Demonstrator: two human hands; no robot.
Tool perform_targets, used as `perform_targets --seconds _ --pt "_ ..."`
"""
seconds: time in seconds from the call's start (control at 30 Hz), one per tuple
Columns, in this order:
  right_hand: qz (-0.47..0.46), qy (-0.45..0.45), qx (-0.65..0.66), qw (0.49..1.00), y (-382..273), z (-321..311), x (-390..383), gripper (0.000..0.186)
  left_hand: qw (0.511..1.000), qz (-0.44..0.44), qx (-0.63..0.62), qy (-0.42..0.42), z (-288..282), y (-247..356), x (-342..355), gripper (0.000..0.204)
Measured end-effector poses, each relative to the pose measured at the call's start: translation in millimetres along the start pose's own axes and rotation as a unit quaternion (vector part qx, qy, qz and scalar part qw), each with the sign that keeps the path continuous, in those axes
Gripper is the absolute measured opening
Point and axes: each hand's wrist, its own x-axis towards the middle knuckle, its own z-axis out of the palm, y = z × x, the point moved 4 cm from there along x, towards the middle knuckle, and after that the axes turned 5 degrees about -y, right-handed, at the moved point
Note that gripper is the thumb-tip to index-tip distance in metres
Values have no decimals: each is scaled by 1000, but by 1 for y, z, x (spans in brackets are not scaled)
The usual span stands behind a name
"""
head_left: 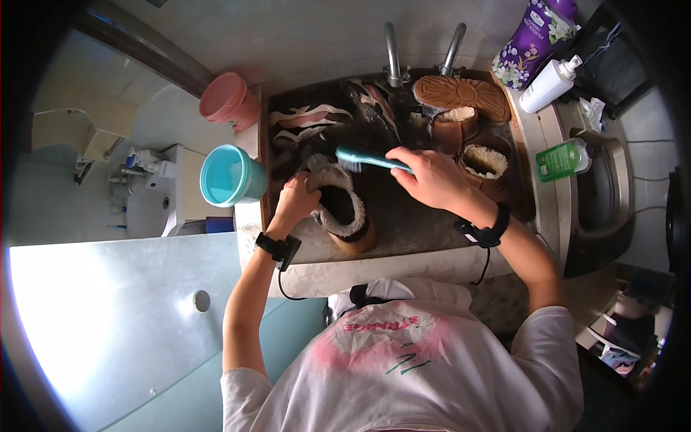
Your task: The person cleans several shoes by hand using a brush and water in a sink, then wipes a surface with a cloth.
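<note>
A white T-shirt (403,360) with pink smudges is nearest, and past it a brown boot (354,234) with a fluffy grey top sits at the near side of a big sink (324,272). The left hand (294,200) has its fingers closed on the boot's fluffy edge, and the right hand (430,176) grips the handle of a blue scrubbing brush (366,158), its bristles close by that edge. More brown boots (484,164) are on the right, and a blue-green bucket (253,178) and a pink bucket (243,108) are on the left.

Purple bottle (529,49) beside a white bottle (548,88)
</note>
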Motion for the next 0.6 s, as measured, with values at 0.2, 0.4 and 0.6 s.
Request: perform_targets --seconds 0.2,0.4,0.6 --pt "-54 -128 -84 987 -50 16 0 17 998 -42 -48 -6 3 -16 2 49" --pt "-82 -209 -127 966 -31 82 16 21 995 -28 -87 28 9 -5 -8 64" --pt "-102 -213 -115 965 -35 68 1 20 973 -113 -202 -1 53 -44 -19 106"
